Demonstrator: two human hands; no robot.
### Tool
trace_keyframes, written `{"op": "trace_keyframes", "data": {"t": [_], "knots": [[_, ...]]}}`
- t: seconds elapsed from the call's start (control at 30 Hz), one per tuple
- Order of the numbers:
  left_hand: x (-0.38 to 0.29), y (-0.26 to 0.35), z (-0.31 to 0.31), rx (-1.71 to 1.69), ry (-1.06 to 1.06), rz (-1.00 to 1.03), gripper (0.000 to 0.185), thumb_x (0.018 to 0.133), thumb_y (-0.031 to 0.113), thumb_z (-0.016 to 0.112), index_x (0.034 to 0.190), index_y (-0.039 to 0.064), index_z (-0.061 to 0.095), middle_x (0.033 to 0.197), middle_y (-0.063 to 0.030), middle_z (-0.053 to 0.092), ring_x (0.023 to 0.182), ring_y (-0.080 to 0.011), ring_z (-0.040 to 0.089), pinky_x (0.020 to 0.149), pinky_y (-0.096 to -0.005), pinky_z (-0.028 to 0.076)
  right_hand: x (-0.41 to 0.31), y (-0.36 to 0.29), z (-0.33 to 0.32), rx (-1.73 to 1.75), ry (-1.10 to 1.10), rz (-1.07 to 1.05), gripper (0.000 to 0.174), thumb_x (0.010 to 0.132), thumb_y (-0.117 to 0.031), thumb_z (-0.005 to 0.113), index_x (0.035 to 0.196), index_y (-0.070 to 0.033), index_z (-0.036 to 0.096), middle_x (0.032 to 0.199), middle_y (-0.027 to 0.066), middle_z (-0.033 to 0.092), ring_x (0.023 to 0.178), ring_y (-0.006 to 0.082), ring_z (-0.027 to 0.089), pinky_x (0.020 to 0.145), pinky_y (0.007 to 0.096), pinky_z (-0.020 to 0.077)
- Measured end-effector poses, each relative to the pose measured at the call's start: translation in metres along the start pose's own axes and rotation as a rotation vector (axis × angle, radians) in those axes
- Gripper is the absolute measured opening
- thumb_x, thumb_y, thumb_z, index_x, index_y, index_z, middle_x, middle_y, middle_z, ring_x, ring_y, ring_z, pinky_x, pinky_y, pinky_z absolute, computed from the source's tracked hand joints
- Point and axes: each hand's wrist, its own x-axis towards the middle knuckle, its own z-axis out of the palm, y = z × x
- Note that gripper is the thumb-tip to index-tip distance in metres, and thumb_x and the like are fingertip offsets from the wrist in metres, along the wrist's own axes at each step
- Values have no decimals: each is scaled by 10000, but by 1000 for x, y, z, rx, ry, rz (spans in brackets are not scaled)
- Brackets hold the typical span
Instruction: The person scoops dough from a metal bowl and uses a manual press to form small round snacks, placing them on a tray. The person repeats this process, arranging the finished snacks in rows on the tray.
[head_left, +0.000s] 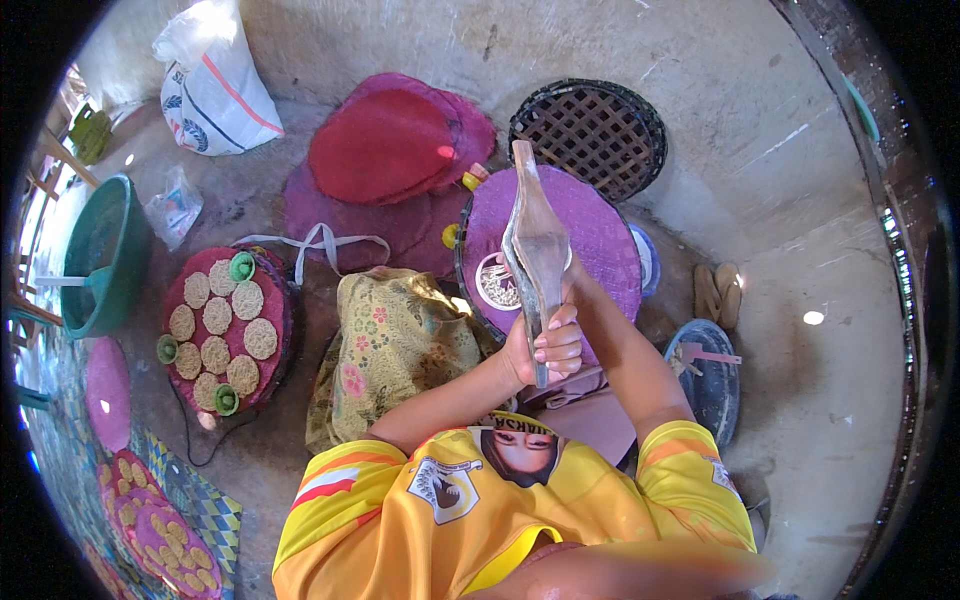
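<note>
My left hand (547, 346) is closed around the lower handle end of a wooden two-handled press (538, 236). The press stands nearly upright in view, its two long halves close together. My right hand (574, 276) wraps the wide middle of the press from behind; most of its fingers are hidden. Beneath lies a purple round cloth mat (600, 225) on a round, dark-rimmed frame. On the mat, left of the press, a white ring (480, 283) surrounds pale noodle-like strands (499, 285).
Left, a red mat (199, 304) bears several round strand cakes (217, 316) and green pieces. Red mats (382, 146) and a lattice tray (589, 135) lie ahead. A patterned cloth (397, 337), green basin (127, 262), dark basin (709, 397), white sack (217, 97) and sandals (718, 294) stand around.
</note>
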Motion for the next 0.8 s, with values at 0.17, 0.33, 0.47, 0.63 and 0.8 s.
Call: {"op": "trace_keyframes", "data": {"t": [0.17,0.33,0.47,0.63,0.8], "knots": [[-2,4,0,8,4,-3,229,883,235,356,731,84,434,514,26,377,423,-80,370,470,-236,312,-23,10,10,-641,167,-161,247,827,-198,520,984,-15,571,879,103,613,720,194,581,631,295,470],[-2,5,6,142,62,-13,224,876,243,370,730,86,436,513,28,391,421,-83,385,480,-246,335,-46,36,1,-975,226,-593,336,794,-205,530,1080,-28,535,821,79,621,675,206,577,607,351,462],[0,-4,7,138,98,-125,295,864,325,374,727,73,443,511,17,395,429,-105,403,489,-262,349,-64,38,-28,-1514,518,-468,432,795,-258,531,1154,-19,501,719,21,618,562,226,571,544,401,448],[-1,-9,0,225,273,-300,424,851,446,348,740,55,470,513,-16,413,426,-132,410,490,-281,363,-107,-17,-18,-343,429,-672,570,838,-472,465,1192,-26,479,852,21,614,723,190,575,650,328,446],[-4,-23,8,587,662,-606,571,890,535,229,823,47,517,636,-74,519,464,-182,496,435,-305,409,-158,-56,33,-43,391,-893,756,712,-725,435,1032,-43,488,828,83,524,770,206,514,630,308,442]]}}
